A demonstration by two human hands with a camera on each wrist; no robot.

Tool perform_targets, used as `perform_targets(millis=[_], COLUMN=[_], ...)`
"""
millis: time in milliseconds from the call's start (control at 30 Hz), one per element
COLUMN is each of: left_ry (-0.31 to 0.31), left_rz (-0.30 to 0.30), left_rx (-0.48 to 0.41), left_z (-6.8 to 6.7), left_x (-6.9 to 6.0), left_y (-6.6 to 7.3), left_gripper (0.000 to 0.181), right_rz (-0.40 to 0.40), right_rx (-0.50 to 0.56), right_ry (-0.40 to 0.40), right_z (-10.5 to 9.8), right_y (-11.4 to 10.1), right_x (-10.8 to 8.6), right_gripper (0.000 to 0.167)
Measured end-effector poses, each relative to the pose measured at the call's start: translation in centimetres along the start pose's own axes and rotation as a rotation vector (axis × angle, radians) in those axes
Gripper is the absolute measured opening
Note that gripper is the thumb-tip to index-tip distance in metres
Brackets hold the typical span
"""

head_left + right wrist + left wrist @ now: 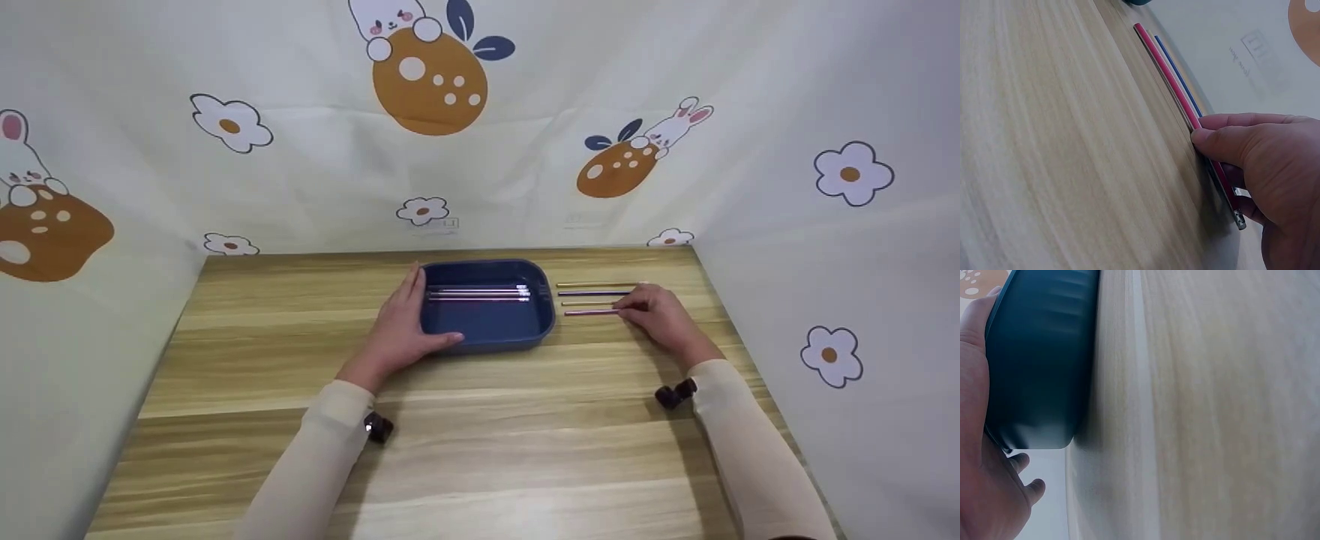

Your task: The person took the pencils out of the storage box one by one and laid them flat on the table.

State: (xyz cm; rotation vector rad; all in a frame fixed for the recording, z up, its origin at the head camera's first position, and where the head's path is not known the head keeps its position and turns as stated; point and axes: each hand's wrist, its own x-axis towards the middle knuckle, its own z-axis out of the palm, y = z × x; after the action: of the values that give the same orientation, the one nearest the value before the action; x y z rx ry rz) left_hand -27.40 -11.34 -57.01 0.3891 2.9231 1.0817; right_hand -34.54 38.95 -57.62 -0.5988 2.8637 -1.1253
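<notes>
A dark blue rectangular tray [486, 346] sits on the table with several pencils [480, 293] lying side by side in it. Against its left end and near corner rests my left hand [397, 322], thumb along the near rim, fingers stretched along the left side. To the right, my right hand [660, 315] pinches a pink pencil [1171, 64] between thumb and forefinger; its metal-tipped end shows below the hand. Beyond it lie a thin gold-toned pencil [585, 304], a dark blue pencil [592, 293] and another gold-toned pencil [596, 284], their right ends partly hidden by the hand.
Wood-grain table [495, 442] stretches toward me. A pale cloth [315, 180] printed with rabbits and flowers rises behind it and along both sides. Each wrist carries a small black camera, one left [379, 427], one right [675, 394].
</notes>
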Motion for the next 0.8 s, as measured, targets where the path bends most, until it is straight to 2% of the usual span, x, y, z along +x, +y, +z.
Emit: perform_targets(millis=[133,267,500,800], left_ry=[0.007,0.001,-0.01,-0.024], left_rz=[-0.001,-0.005,0.001,-0.019], left_rx=[0.003,0.007,0.008,0.0], left_z=[0.1,0.1,-0.1,-0.2], left_x=[0.0,0.1,0.0,0.0], left_y=[0.0,0.0,0.0,0.1], left_gripper=[0.142,0.142,0.145,0.147], right_rz=[0.035,0.031,-0.009,0.024], right_rx=[0.025,0.023,-0.039,-0.001], right_ry=[-0.007,-0.008,-0.001,0.025], right_z=[-0.1,-0.1,0.0,0.3], right_y=[0.0,0.1,0.0,-1.1], right_x=[0.1,0.1,0.1,0.1], right_gripper=[0.013,0.013,0.013,0.008])
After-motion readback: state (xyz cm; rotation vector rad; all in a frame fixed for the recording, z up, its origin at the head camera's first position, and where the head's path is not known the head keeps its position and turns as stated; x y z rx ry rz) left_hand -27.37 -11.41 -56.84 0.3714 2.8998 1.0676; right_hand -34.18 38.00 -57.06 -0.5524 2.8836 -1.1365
